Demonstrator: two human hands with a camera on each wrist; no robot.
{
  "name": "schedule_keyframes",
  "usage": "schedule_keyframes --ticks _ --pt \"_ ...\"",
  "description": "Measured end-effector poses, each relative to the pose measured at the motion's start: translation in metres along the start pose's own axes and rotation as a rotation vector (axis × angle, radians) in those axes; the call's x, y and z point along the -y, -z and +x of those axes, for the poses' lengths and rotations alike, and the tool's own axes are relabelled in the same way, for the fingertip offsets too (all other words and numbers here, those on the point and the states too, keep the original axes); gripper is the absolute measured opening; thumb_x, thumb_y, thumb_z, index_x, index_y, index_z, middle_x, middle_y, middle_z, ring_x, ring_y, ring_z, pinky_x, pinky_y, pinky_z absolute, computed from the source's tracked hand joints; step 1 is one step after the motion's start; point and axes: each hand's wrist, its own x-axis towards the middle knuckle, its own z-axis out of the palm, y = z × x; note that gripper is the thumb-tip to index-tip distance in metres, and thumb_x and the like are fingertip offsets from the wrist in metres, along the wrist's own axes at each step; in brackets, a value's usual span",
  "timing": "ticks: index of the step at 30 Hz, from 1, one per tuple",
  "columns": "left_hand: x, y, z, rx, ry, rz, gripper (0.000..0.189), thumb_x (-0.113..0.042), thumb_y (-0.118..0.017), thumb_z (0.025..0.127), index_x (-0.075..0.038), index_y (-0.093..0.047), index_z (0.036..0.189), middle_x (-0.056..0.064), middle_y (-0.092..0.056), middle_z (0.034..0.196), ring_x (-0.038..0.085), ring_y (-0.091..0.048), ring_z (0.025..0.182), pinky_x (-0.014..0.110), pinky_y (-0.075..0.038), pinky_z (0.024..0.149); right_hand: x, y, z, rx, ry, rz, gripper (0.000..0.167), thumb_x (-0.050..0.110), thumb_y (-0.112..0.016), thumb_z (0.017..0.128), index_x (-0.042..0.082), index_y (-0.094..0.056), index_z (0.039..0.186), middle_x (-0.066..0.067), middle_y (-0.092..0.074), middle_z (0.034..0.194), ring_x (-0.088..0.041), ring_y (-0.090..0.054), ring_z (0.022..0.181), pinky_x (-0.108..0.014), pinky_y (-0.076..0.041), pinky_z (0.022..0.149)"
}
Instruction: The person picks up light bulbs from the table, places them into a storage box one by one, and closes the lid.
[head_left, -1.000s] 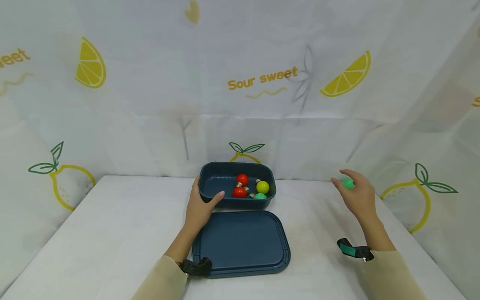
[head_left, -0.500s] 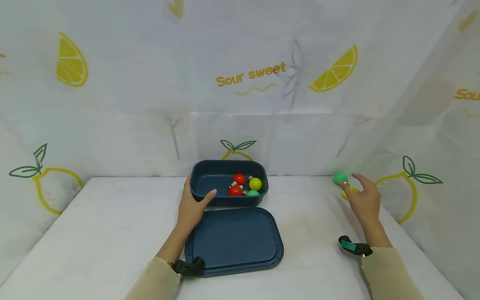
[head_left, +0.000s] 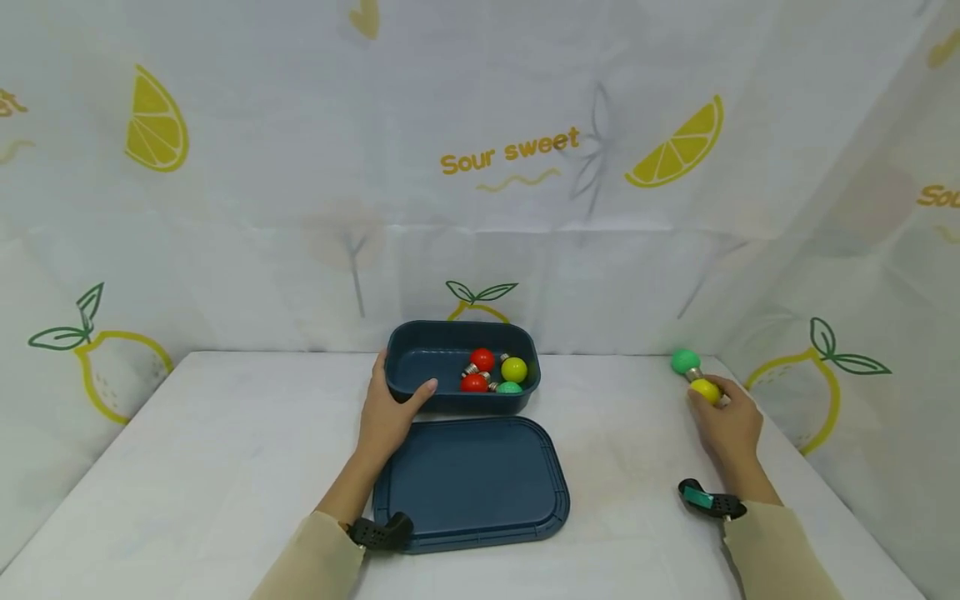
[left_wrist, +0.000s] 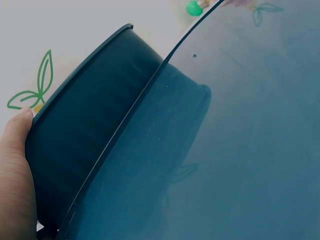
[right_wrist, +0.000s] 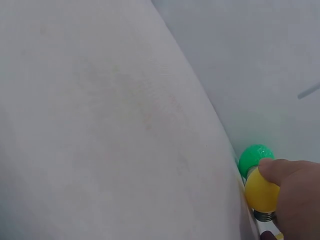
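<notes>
My left hand (head_left: 386, 421) grips the left end of a dark blue box (head_left: 420, 404), thumb over the front rim. Inside its right half lie several small bulbs, among them a red bulb (head_left: 483, 359), a yellow bulb (head_left: 513, 369) and a green bulb (head_left: 509, 387). At the table's far right, my right hand (head_left: 731, 425) pinches another yellow bulb (head_left: 705, 390). Beyond it a second green bulb (head_left: 685, 361) lies by the back edge, its metal base towards the pinched bulb. In the right wrist view the thumb presses on the yellow bulb (right_wrist: 261, 192).
A dark blue lid (head_left: 472, 483) lies flat in front of the box, partly under the left wrist. White cloth with lemon prints (head_left: 300, 275) hangs behind the table (head_left: 247, 467). A black strap (head_left: 712, 500) circles the right wrist.
My right hand has come from the green bulb down to the yellow bulb and closed its fingers on it. The left hand keeps its grip on the box. The head view has shifted slightly.
</notes>
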Motion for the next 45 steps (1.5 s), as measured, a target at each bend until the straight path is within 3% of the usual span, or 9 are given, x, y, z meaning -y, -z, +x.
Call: schedule_keyframes --ticks 2,7,12,24,36,45 --pt "0.0 -0.001 0.0 0.0 -0.001 -0.002 0.108 -0.059 -0.072 0.086 -0.018 -0.009 0.164 0.009 -0.021 0.169 0.031 -0.027 0.155 0.062 -0.026 0.122 -0.001 0.0 -0.001 -0.002 -0.009 0.0 0.052 0.025 -0.061 0.1 0.0 -0.052 0.144 -0.029 -0.055 0.143 -0.037 -0.053 0.105 -0.041 -0.041 0.084" --pt "0.001 -0.002 0.001 0.003 -0.007 -0.007 0.108 -0.06 -0.072 0.086 -0.018 -0.01 0.164 0.008 -0.021 0.169 0.031 -0.027 0.155 0.062 -0.026 0.122 -0.001 0.0 -0.004 0.006 -0.034 0.004 0.053 0.027 -0.059 0.101 -0.001 -0.051 0.145 -0.031 -0.055 0.141 -0.043 -0.053 0.119 -0.056 -0.044 0.101" --pt "0.001 -0.002 0.002 0.002 -0.01 -0.016 0.108 -0.06 -0.072 0.086 -0.018 -0.01 0.164 0.008 -0.022 0.169 0.031 -0.028 0.154 0.062 -0.027 0.121 0.009 -0.004 -0.01 0.05 0.004 0.029 0.053 0.027 -0.062 0.1 0.001 -0.052 0.145 -0.027 -0.053 0.147 -0.044 -0.056 0.13 -0.054 -0.047 0.107" --pt "0.001 0.001 0.001 0.001 -0.012 -0.016 0.107 -0.059 -0.073 0.086 -0.019 -0.011 0.164 0.008 -0.023 0.169 0.03 -0.029 0.154 0.062 -0.027 0.121 0.046 -0.031 -0.041 0.145 0.144 0.038 0.049 0.018 -0.065 0.099 -0.002 -0.054 0.141 -0.03 -0.054 0.143 -0.049 -0.055 0.13 -0.053 -0.051 0.102" --pt "0.001 0.002 0.001 0.003 -0.003 -0.008 0.109 -0.061 -0.072 0.086 -0.019 -0.009 0.164 0.008 -0.022 0.169 0.031 -0.028 0.154 0.062 -0.027 0.121 0.092 -0.067 -0.073 0.232 0.328 0.058 0.045 0.013 -0.069 0.096 -0.003 -0.058 0.136 -0.027 -0.059 0.139 -0.042 -0.06 0.126 -0.05 -0.055 0.098" --pt "0.001 0.0 0.0 -0.002 -0.008 -0.012 0.107 -0.06 -0.072 0.086 -0.02 -0.011 0.164 0.007 -0.024 0.169 0.03 -0.029 0.154 0.061 -0.027 0.122 0.123 -0.091 -0.094 0.309 0.369 0.097 0.045 0.014 -0.071 0.094 0.003 -0.06 0.136 -0.02 -0.061 0.139 -0.036 -0.059 0.129 -0.047 -0.053 0.103"
